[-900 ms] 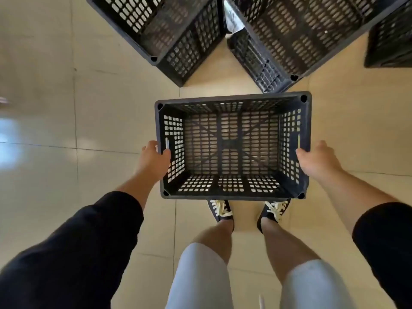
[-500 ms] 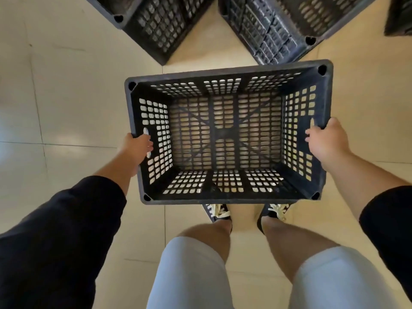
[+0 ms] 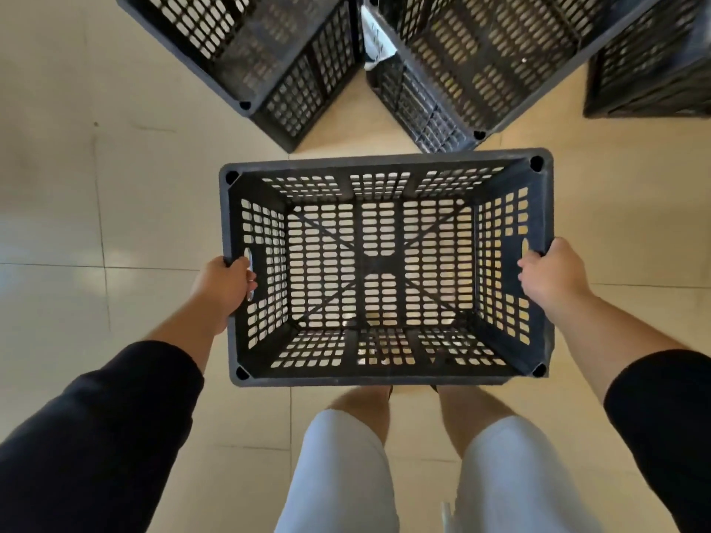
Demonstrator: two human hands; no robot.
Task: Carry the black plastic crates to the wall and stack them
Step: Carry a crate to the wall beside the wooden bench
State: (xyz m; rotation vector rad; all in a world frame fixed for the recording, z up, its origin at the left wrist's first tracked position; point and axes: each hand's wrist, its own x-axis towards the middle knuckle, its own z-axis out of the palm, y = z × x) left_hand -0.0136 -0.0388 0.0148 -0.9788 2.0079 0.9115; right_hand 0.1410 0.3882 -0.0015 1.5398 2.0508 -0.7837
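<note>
While the left hand [image 3: 227, 288] gripped one side handle and the right hand [image 3: 548, 277] gripped the other, the black crate [image 3: 384, 377] sat mid-frame, held up off the tiled floor [image 3: 115, 194]. More crates [image 3: 292, 71] were parked along the top edge, one at upper right [image 3: 650, 75].
</note>
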